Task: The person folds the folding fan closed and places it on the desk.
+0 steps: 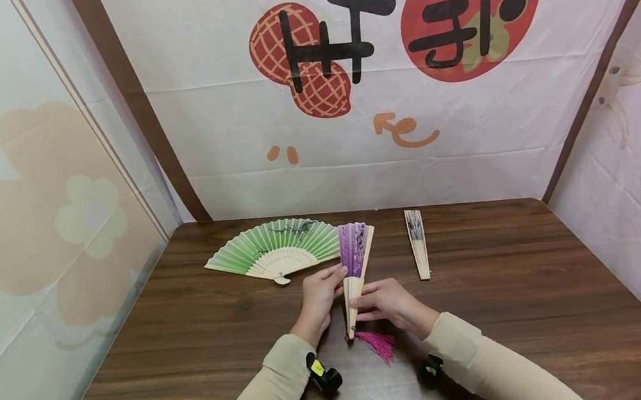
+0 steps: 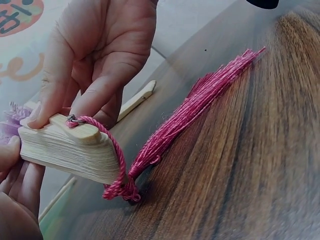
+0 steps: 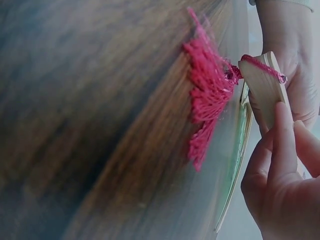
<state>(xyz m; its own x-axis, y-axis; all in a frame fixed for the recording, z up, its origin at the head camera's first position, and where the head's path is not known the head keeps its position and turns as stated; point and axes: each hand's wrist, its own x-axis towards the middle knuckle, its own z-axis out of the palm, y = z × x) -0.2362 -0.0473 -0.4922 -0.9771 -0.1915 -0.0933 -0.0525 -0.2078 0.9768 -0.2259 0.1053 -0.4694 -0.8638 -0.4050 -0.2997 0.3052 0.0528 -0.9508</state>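
Both hands hold a purple folding fan [image 1: 354, 251], narrowly spread, in the middle of the table. My left hand [image 1: 320, 293] pinches its left side near the base of the purple leaf. Lower down on the right, my right hand [image 1: 391, 302] grips the pale ribs between thumb and fingers. A twisted pink cord loops through the pivot end of the ribs [image 2: 70, 155], seen in the left wrist view. From it the magenta tassel [image 1: 377, 344] hangs onto the wood; the right wrist view also shows the tassel [image 3: 207, 90].
A green fan [image 1: 301, 240] lies spread at the back left, close beside the purple one. At the back right lies a folded fan [image 1: 417, 242] with a grey and dark pattern. White printed cloth [image 1: 220, 126] walls the brown wooden table [image 1: 511, 310].
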